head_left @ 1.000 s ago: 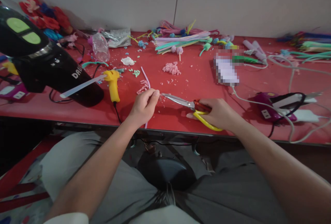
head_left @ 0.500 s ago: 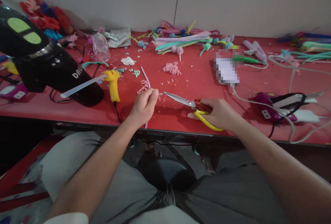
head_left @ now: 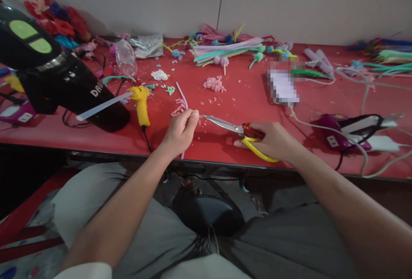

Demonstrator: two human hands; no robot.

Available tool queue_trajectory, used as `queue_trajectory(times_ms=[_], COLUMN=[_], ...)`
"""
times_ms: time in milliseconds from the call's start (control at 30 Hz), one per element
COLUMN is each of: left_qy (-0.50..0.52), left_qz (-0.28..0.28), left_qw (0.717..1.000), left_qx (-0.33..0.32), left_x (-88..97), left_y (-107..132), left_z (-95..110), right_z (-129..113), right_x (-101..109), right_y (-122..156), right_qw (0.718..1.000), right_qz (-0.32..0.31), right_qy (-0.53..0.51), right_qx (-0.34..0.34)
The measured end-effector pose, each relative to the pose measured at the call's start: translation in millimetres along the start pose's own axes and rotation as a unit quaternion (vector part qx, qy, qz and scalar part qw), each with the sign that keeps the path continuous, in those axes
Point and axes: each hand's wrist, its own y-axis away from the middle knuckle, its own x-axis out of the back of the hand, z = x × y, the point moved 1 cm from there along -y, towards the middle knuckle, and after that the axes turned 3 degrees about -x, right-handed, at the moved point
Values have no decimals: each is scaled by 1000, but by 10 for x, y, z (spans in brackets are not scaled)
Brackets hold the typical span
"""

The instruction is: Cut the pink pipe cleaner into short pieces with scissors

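My left hand (head_left: 183, 132) is closed in a pinch over the red table, thumb against the forefinger. A small pink piece (head_left: 199, 121) just shows at its fingertips; most of it is hidden. My right hand (head_left: 275, 141) grips scissors (head_left: 225, 125) by their red and yellow handles. Their nearly closed blades point left, with the tips close to my left fingertips. A lilac pipe cleaner (head_left: 182, 93) runs behind my left hand and reappears at the table's front edge. Beside it lie short pink cut pieces (head_left: 178, 108); farther back is a larger pink heap (head_left: 214, 84).
A yellow glue gun (head_left: 142, 108) and a large black device (head_left: 74, 79) stand left on the red table (head_left: 238, 98). Bundled pipe cleaners (head_left: 227, 51) lie at the back. A blurred-out white device (head_left: 283, 86), cables and a purple power adapter (head_left: 333, 131) occupy the right.
Less of the pink piece shows beyond my left fingertips. Both hands and the scissors have stayed almost in the same place.
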Motion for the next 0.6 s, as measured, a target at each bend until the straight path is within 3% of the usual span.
queue_trajectory(times_ms=[600], left_qy=[0], left_qz=[6], left_qw=[1000], left_qx=[-10], left_x=[-7], left_y=[-4], left_z=[0], right_z=[23], right_x=[-14], right_y=[9], right_qw=[1000], right_qz=[6], right_qy=[-2], right_qx=[5])
